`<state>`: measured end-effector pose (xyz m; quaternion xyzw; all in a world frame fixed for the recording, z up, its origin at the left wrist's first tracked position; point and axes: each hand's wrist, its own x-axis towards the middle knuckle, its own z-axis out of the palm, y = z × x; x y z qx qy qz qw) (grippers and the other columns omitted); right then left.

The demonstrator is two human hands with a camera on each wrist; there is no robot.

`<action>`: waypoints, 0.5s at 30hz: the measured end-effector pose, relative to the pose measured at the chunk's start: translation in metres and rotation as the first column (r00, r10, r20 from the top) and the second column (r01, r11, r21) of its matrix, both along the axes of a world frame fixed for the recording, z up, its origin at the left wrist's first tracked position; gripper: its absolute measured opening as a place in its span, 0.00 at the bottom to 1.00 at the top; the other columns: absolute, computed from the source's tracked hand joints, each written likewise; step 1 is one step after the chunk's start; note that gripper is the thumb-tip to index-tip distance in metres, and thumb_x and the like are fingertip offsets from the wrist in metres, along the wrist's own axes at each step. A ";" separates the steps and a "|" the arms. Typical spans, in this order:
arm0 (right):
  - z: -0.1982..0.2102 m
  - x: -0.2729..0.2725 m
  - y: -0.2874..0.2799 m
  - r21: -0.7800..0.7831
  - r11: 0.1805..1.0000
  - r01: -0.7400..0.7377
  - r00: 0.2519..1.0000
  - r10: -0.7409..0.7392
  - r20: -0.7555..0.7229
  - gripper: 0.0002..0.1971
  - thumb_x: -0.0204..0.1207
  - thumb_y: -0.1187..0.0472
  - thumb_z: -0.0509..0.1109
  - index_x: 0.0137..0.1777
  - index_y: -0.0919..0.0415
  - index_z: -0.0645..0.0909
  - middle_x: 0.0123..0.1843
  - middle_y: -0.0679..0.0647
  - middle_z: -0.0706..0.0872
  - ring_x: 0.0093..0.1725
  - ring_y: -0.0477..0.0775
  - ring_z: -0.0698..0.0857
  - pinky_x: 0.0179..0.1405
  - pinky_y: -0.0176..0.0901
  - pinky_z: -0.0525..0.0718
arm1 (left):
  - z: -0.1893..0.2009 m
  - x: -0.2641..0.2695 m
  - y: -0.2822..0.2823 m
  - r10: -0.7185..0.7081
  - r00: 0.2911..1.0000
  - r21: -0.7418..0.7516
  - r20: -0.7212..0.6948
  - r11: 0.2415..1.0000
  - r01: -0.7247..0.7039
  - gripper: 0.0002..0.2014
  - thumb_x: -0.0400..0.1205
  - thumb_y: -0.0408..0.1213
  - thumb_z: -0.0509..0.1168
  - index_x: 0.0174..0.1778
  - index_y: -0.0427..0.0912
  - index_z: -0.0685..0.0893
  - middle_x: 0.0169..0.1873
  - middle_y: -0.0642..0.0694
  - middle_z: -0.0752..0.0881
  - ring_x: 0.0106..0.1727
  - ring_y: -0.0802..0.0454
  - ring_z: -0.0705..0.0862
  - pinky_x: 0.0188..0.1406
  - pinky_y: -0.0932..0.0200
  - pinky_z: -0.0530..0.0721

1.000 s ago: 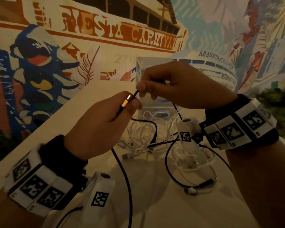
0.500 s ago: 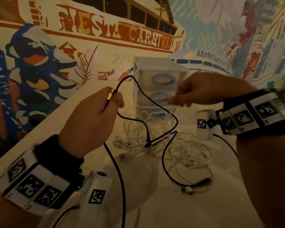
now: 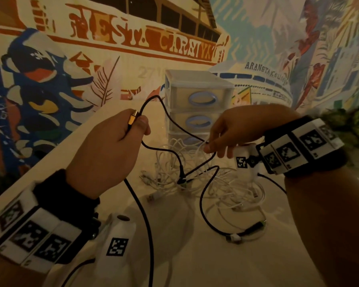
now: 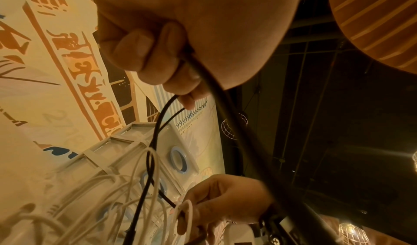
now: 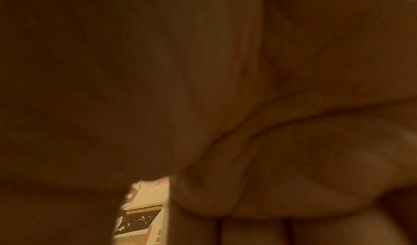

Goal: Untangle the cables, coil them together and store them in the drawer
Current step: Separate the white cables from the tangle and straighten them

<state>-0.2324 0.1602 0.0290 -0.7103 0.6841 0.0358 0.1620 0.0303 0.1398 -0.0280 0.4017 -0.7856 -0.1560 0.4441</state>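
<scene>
My left hand (image 3: 120, 141) grips a black cable (image 3: 170, 114) just below its gold plug (image 3: 131, 120), held above the table; the left wrist view shows my fingers (image 4: 144, 52) curled round that black cable (image 4: 158, 129). From the plug the cable arches up, then runs down to my right hand (image 3: 220, 139), which pinches it together with a white loop. A tangle of white cables (image 3: 195, 175) lies on the table under both hands, with more black cable looping through it to a plug (image 3: 255, 226). My right wrist view shows only dark palm.
A small translucent drawer unit (image 3: 197, 96) with three blue-handled drawers, all closed, stands behind the tangle against the painted wall. The pale table (image 3: 195, 262) reaches toward me. Green plants (image 3: 348, 125) sit at the far right.
My hands have drawn apart: the right one slid along the black cable to the right and downward to the tangle. The left hand kept hold of the plug end.
</scene>
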 end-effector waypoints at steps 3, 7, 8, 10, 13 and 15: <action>0.000 0.001 -0.003 -0.063 0.998 -0.003 0.999 0.006 0.048 0.15 0.78 0.41 0.73 0.49 0.52 0.91 0.41 0.40 0.94 0.42 0.39 0.92 0.50 0.44 0.90 | 0.001 0.001 0.000 0.004 1.000 0.025 -0.003 1.000 -0.004 0.14 0.89 0.48 0.54 0.44 0.51 0.82 0.20 0.59 0.77 0.25 0.62 0.74 0.31 0.55 0.68; 0.009 -0.004 0.001 -0.207 0.978 0.028 0.990 0.002 0.140 0.09 0.84 0.51 0.71 0.52 0.53 0.91 0.38 0.41 0.94 0.38 0.40 0.92 0.39 0.37 0.85 | -0.001 0.001 -0.003 0.002 0.998 0.023 -0.059 1.000 -0.001 0.13 0.89 0.48 0.54 0.55 0.51 0.84 0.20 0.52 0.73 0.23 0.57 0.71 0.31 0.55 0.69; 0.010 -0.004 0.001 -0.251 0.967 0.041 0.988 -0.002 0.155 0.09 0.84 0.53 0.69 0.52 0.52 0.91 0.38 0.43 0.93 0.37 0.41 0.92 0.38 0.37 0.85 | -0.001 0.001 -0.004 0.003 0.997 0.021 -0.074 1.000 -0.001 0.14 0.89 0.49 0.54 0.56 0.49 0.84 0.22 0.51 0.72 0.25 0.55 0.71 0.32 0.54 0.71; 0.012 -0.001 0.000 -0.319 0.945 0.073 0.985 -0.018 0.174 0.10 0.84 0.53 0.68 0.52 0.53 0.91 0.37 0.48 0.92 0.35 0.46 0.89 0.37 0.38 0.85 | 0.000 0.003 -0.005 0.013 0.996 0.006 -0.089 1.000 -0.013 0.15 0.89 0.49 0.53 0.56 0.46 0.82 0.25 0.49 0.73 0.28 0.51 0.73 0.36 0.51 0.73; 0.010 0.008 -0.003 -0.369 0.925 0.095 0.988 -0.042 0.149 0.13 0.84 0.49 0.67 0.51 0.53 0.92 0.40 0.49 0.87 0.35 0.46 0.82 0.36 0.40 0.78 | 0.002 0.006 -0.007 0.025 0.991 -0.009 -0.135 1.000 -0.026 0.16 0.89 0.50 0.53 0.66 0.50 0.80 0.37 0.41 0.82 0.40 0.44 0.82 0.49 0.44 0.81; 0.007 0.013 -0.005 -0.401 0.914 0.067 0.993 -0.021 0.117 0.15 0.83 0.47 0.68 0.51 0.54 0.92 0.43 0.54 0.89 0.39 0.49 0.83 0.39 0.45 0.79 | 0.003 0.007 -0.006 0.045 0.992 -0.061 -0.115 0.997 -0.052 0.16 0.89 0.50 0.52 0.68 0.52 0.78 0.31 0.47 0.78 0.34 0.54 0.79 0.40 0.51 0.78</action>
